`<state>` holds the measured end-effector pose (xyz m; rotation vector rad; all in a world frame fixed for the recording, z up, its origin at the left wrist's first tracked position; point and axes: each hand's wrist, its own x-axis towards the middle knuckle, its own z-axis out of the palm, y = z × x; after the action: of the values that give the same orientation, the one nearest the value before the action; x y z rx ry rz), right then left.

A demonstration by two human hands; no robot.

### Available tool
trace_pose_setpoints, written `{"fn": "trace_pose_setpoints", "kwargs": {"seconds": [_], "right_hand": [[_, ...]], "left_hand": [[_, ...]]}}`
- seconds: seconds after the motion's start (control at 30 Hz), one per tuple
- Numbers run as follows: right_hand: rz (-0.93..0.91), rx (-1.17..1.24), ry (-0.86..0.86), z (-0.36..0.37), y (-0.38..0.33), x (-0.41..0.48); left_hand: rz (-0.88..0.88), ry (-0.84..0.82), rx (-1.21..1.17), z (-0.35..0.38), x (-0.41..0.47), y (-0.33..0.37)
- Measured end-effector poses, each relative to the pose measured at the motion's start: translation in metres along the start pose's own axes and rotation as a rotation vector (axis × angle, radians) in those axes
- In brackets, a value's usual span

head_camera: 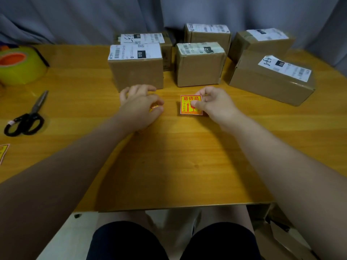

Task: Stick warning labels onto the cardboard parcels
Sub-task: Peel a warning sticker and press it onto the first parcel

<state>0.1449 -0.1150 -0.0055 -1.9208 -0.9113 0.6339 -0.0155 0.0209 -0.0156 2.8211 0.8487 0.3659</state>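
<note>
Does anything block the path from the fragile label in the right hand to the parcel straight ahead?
Nothing visible: only table surface lies between the right hand's fragile label and that parcel.

A pair of black-handled scissors (30,115) lies closed on the left of the wooden table (169,166). Farther back at the left edge sits a yellow-green tape roll (20,66) with an orange core. A grey-blue curtain (75,15) hangs behind the table's far edge.
</note>
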Motion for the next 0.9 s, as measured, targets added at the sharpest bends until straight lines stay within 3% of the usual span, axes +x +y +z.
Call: {"fn": "trace_pose_setpoints", "kwargs": {"seconds": [0.1, 0.2, 0.4, 0.57, 0.67, 0.9], "right_hand": [[-0.077, 0.192, 0.016, 0.005, -0.002, -0.004], [-0.158, 0.269, 0.038, 0.014, -0.004, -0.005], [-0.307, 0.303, 0.161, 0.014, -0.012, -0.006], [-0.279, 0.548, 0.276, 0.010, -0.015, -0.002], [-0.202, 0.646, 0.176, 0.011, -0.018, -0.004], [-0.284, 0.493, 0.177, 0.012, -0.022, -0.001]], "left_hand": [[0.041, 0.148, -0.221, -0.011, 0.003, 0.012], [0.065, 0.049, -0.539, -0.020, 0.009, 0.032], [-0.064, -0.046, -0.824, -0.024, 0.022, 0.051], [-0.113, -0.002, -0.868, -0.022, 0.022, 0.051], [-0.119, 0.059, -0.929, -0.018, 0.020, 0.051], [-0.127, -0.048, -1.162, -0.022, 0.015, 0.043]]}}
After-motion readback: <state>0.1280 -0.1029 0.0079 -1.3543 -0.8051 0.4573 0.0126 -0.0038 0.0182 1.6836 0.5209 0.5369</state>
